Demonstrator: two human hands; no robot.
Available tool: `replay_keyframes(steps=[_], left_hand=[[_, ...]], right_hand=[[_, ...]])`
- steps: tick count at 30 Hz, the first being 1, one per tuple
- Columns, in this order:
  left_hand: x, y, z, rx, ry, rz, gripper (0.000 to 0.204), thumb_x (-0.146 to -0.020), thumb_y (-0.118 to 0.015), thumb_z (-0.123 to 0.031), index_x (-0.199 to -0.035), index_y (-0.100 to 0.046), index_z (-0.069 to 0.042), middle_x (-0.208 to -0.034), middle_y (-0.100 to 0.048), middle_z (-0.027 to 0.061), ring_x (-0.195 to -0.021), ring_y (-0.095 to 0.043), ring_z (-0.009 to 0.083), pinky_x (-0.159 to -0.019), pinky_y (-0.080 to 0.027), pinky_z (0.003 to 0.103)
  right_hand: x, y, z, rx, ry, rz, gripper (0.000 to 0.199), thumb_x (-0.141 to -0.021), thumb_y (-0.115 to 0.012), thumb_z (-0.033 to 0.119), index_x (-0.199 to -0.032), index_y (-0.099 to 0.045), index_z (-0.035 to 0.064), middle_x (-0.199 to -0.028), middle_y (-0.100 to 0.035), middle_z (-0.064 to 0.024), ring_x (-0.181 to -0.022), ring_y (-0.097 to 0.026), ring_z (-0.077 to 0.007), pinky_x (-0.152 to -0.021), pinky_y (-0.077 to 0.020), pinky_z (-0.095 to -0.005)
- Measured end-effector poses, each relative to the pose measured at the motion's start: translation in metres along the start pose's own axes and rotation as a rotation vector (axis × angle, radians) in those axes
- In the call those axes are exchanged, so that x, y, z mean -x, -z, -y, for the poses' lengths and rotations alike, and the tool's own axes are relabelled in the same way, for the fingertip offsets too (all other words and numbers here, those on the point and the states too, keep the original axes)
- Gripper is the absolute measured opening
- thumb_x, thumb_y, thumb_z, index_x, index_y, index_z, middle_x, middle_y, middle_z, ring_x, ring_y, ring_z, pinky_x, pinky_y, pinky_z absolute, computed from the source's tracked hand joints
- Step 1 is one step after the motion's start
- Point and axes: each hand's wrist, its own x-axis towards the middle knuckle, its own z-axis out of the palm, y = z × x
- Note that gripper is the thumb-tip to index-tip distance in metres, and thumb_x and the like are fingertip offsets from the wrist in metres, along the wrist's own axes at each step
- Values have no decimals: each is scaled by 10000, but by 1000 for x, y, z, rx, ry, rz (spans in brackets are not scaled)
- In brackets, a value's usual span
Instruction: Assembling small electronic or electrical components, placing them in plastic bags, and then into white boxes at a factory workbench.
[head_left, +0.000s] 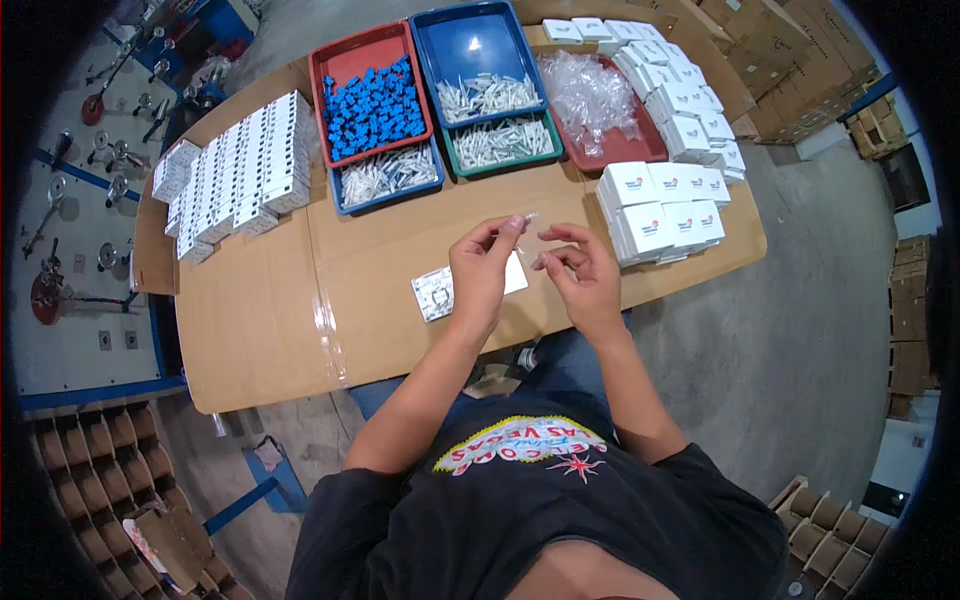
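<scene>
My left hand is raised over the near middle of the table, thumb and forefinger pinched on a small clear plastic bag, of which only a faint edge shows. Close by on the right, my right hand has its forefinger held out, while its thumb meets another finger; what lies in that pinch is too small to make out. Under the hands lies a flat white piece with a printed drawing, partly covered by my left hand. A plain white part shows between the hands.
On the cardboard-covered table stand a red tray of blue parts, blue and green trays of small white pieces, and a red tray of clear bags. White boxes are stacked left and right.
</scene>
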Motion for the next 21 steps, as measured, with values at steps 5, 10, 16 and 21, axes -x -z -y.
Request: replay_keyframes(steps=[5, 10, 16, 21], left_hand=[[12, 9, 6, 113, 18, -158, 275, -994, -667, -249, -1109, -736, -9, -955, -714, 29, -804, -570, 66, -726, -460, 226], [18, 21, 9, 151, 33, -179, 273, -999, -658, -249, -1109, -736, -12, -965, -706, 24, -810, -558, 69, -732, -455, 231], [23, 39, 10, 131, 29, -244, 275, -1000, -655, -255, -1099, -731, -10, -970, -698, 19, -815, -552, 69, -728, -452, 232], [22, 48, 12, 254, 19, -240, 256, -1000, -653, -256, -1111, -707, -32, -1017, -671, 25, -801, -573, 88, -739, -467, 250]], right_hand=[[0, -11, -5, -110, -252, -45, 290, -962, -652, 35, -1231, -577, -42, -1082, -691, -141, -804, -693, -143, -694, -569, -271], [1, -28, -30, -221, -444, 132, 193, -994, -637, 145, -1080, -658, -27, -876, -722, -104, -676, -670, -136, -646, -565, -265], [7, -42, -30, -236, -459, 216, 190, -997, -644, 158, -1054, -690, -17, -887, -734, -102, -653, -663, -125, -614, -554, -253], [6, -49, -37, -157, -357, 102, 204, -1004, -635, 170, -1088, -695, -5, -939, -740, -83, -687, -687, -125, -604, -546, -252]])
